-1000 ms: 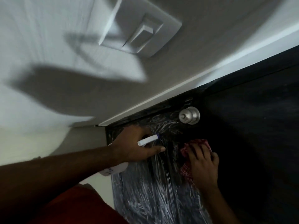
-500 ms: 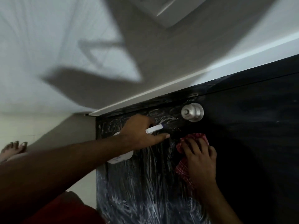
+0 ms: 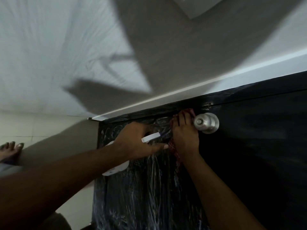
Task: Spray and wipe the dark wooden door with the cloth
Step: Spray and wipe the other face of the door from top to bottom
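1. Just left of centre, the left hand [image 3: 137, 141] curls its fingers round the neck of a white plastic spray bottle [image 3: 116, 169], with one digit lying straight toward 3 o'clock. The bottle's nozzle [image 3: 150, 137], white with a blue tip, also points to 3 o'clock, and its body juts out under the wrist at 7 o'clock.
2. At 3 o'clock from that hand, almost touching it, the right hand [image 3: 185, 140] lies with its fingers fairly straight and aimed at 12 o'clock. It presses a red checked cloth [image 3: 172, 146] flat against the dark wooden door [image 3: 257, 155]. The cloth shows past the fingertips at 12 o'clock and along the hand's edge at 8 o'clock.
3. At 2 o'clock from the right hand, just beside its fingers, sits a round silver metal doorknob [image 3: 206, 122]. Whether the fingers touch it I cannot tell.
4. The door fills the lower right. Whitish wet streaks [image 3: 149, 188] cover it at 6 o'clock from both hands, while the panel at 3 o'clock from the knob looks plain and dark.
5. At 12 o'clock from the hands, a white door frame [image 3: 166, 97] slants along the door's edge. Beyond it is a pale wall [image 3: 49, 47] crossed by shadows, with a white switch plate [image 3: 199, 5] at the top edge.
6. Far out at 9 o'clock, by the left edge, a bare foot [image 3: 10, 150] stands on pale floor.
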